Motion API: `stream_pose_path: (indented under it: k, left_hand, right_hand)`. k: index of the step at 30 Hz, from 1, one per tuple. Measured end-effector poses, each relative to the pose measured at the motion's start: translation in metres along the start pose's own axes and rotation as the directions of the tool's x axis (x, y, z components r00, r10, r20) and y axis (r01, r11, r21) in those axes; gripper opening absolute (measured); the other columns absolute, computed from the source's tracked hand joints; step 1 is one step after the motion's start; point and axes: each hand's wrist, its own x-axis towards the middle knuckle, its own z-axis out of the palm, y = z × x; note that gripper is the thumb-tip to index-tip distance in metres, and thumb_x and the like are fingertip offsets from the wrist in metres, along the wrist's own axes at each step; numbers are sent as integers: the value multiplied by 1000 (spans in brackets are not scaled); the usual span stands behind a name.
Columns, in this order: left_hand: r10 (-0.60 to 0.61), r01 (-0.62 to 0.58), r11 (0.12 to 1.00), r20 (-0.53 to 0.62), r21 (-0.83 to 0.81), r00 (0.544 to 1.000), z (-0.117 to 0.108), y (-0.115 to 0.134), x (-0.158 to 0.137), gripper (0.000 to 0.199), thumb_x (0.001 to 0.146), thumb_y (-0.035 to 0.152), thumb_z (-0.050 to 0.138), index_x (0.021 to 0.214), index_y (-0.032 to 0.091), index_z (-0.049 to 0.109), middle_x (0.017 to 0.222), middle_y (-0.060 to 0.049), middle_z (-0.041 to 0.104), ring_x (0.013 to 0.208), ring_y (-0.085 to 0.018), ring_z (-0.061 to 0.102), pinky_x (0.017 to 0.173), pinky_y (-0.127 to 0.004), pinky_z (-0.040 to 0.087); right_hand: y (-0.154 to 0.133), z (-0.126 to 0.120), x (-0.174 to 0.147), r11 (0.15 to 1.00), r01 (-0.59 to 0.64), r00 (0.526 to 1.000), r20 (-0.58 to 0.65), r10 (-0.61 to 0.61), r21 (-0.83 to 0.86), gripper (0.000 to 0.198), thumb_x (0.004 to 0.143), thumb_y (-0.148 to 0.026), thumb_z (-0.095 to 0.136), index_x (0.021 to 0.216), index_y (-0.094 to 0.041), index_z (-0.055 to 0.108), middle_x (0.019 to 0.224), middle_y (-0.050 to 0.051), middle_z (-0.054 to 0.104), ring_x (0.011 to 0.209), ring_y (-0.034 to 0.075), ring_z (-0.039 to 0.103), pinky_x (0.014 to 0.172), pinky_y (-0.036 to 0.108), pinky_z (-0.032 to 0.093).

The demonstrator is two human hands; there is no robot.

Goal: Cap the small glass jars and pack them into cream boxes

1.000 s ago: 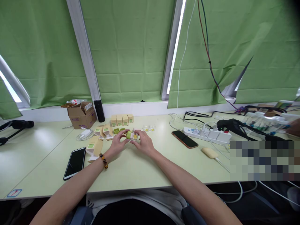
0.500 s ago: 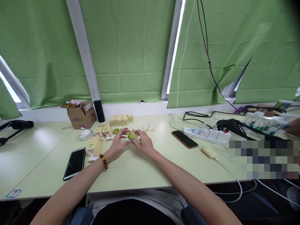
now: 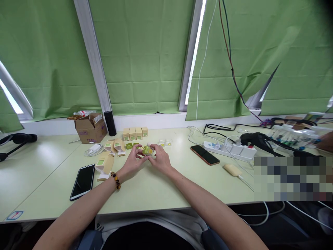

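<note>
My left hand [image 3: 133,160], with a beaded bracelet at its wrist, curls its fingers around the left side of a small green case [image 3: 147,150]. From the other side my right hand [image 3: 161,160] grips the same case, thumbs nearly meeting below it. A yellow spot and some clear plastic show on the case; its finer details are too small to tell. Just behind my left fingers lies another green piece [image 3: 129,145]. Beyond my right hand sit small clear containers [image 3: 165,142] with yellow spots.
Several small cartons [image 3: 135,133] stand in a row at the back. Opened cartons [image 3: 104,163] and a phone [image 3: 83,182] lie to the left, near a cardboard box [image 3: 91,128]. On the right are another phone [image 3: 205,154], a power strip [image 3: 226,149] and a cream charger [image 3: 232,170].
My left fingers, more spread before, have come down and closed in around the green case. The case has shifted slightly to the right and turned a little. My right hand has barely moved.
</note>
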Motion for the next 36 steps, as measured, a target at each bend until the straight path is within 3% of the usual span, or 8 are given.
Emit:
stream_pose_path:
  k: [4, 9, 14, 18, 27, 36]
  left_hand:
    - [-39, 39, 999, -18, -8, 999, 6, 5, -4, 59, 90, 44, 74, 134, 26, 40, 111, -6, 69, 98, -19, 67, 91, -38, 50]
    - [-48, 40, 990, -58, -133, 997, 8, 5, -3, 58, 90, 40, 76, 131, 26, 38, 108, -5, 67, 97, -19, 69, 92, -39, 53]
    - [-32, 4, 982, -142, -190, 989, 4, 1, 3, 56, 88, 44, 77, 124, 25, 39, 109, -6, 66, 102, -21, 69, 91, -39, 54]
    - [15, -48, 978, -162, -205, 987, 0, -3, 6, 50, 90, 48, 74, 120, 24, 42, 102, -5, 66, 94, -18, 68, 90, -39, 54]
    - [72, -98, 980, -148, -176, 986, -2, -8, 7, 40, 93, 44, 69, 122, 23, 51, 102, -5, 61, 98, -18, 65, 93, -37, 55]
    - [100, -124, 975, -133, -185, 986, -2, -7, 7, 35, 94, 43, 68, 120, 22, 57, 100, -4, 62, 95, -17, 66, 91, -36, 57]
  right_hand:
    - [-2, 1, -1, 999, 15, 1000, -16, -16, -35, 46, 87, -34, 72, 128, -25, 54, 122, 9, 67, 112, 28, 63, 77, 38, 55]
    - [-3, 4, -3, 999, 33, 999, -24, -33, 1, 45, 88, -40, 71, 126, -24, 53, 121, 10, 66, 110, 27, 63, 75, 37, 56]
    - [-1, 5, -4, 989, 78, 997, -4, -78, 126, 62, 85, -41, 76, 137, -25, 44, 126, 10, 63, 114, 27, 61, 82, 40, 57]
    - [1, 6, -5, 975, 110, 992, 43, -120, 193, 70, 88, -35, 72, 148, -27, 37, 125, 11, 60, 114, 27, 59, 87, 42, 57]
    - [0, 4, -3, 946, 80, 987, 107, -118, 314, 56, 100, -39, 57, 152, -29, 38, 124, 10, 60, 112, 25, 59, 89, 42, 57]
    - [1, 5, -3, 942, 42, 991, 108, -82, 333, 52, 101, -44, 55, 147, -29, 37, 117, 8, 61, 108, 23, 60, 89, 40, 57]
